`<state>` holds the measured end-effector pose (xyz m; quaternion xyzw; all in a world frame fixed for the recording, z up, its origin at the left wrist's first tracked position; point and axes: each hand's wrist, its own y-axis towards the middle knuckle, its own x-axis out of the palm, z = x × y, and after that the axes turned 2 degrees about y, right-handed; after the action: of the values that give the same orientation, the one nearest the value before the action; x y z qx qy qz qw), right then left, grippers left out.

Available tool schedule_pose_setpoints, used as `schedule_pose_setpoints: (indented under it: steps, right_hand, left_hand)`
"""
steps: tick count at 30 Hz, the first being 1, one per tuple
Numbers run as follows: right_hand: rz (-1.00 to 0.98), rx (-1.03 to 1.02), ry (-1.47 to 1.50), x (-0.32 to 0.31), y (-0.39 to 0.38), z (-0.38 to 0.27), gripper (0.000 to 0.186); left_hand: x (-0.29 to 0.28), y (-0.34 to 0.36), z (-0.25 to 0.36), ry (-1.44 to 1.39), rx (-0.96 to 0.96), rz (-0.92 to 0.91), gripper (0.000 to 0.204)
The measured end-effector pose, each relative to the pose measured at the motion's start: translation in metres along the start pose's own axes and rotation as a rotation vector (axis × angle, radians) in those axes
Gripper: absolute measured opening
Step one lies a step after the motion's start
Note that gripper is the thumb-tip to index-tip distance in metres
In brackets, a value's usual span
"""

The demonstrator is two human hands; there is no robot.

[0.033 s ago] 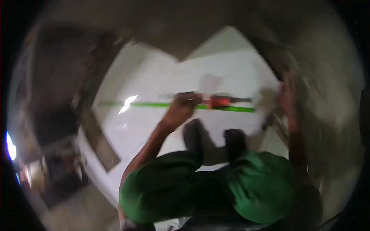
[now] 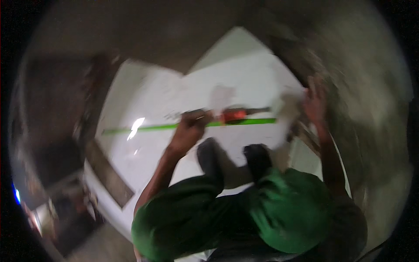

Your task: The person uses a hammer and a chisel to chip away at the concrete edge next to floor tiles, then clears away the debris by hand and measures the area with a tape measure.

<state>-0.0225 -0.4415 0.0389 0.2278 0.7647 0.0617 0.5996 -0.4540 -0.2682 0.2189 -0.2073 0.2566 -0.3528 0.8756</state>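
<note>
My left hand (image 2: 190,129) is closed over the white sheet (image 2: 152,96), beside a green strip (image 2: 161,127). A dark object (image 2: 196,114) shows at its fingers, too blurred to name. Just right of those fingers is a tool with a red handle (image 2: 234,115) and a thin dark shaft pointing right, along the strip. Whether the fingers touch that handle I cannot tell. My right hand (image 2: 315,102) is at the sheet's right edge, fingers stretched out and apart, with nothing visible in it.
My dark-covered feet (image 2: 256,157) stand on the sheet below the strip. A brownish flat strip (image 2: 109,174) lies at its left edge. Near my right forearm are pale and brown pieces (image 2: 307,139). Dark bulky things (image 2: 56,100) stand at the far left.
The whole view has shifted, so the sheet, tool and both hands appear further left. My right hand's fingers show more clearly. The left hand stays beside the red-handled tool.
</note>
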Motion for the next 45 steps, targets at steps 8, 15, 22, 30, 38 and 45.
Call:
schedule_pose_setpoints:
  steps: [8,15,22,30,38,45]
  right_hand:
    - [-0.021,0.599,-0.191,-0.057,-0.137,0.014,0.071]
    - [-0.05,0.473,-0.111,-0.02,-0.096,0.036,0.068]
    - [-0.239,0.163,0.347,0.058,0.051,-0.03,0.062]
    - [-0.293,0.001,-0.16,0.137,0.197,-0.064,0.059]
    - [-0.049,-0.096,-0.001,0.224,0.29,0.006,0.049]
    - [-0.178,0.051,0.097,0.202,0.232,0.064,0.037]
  left_hand:
    - [0.023,0.029,0.029,0.178,-0.191,-0.134,0.033]
    - [0.032,0.074,0.016,0.133,-0.118,-0.212,0.028]
    - [0.024,0.07,0.012,0.238,0.16,-0.178,0.03]
    - [-0.001,0.043,-0.003,-0.026,-0.194,-0.037,0.03]
    - [-0.014,0.035,-0.013,-0.044,-0.264,0.052,0.028]
    - [-0.011,0.026,-0.007,-0.135,-0.272,0.077,0.032]
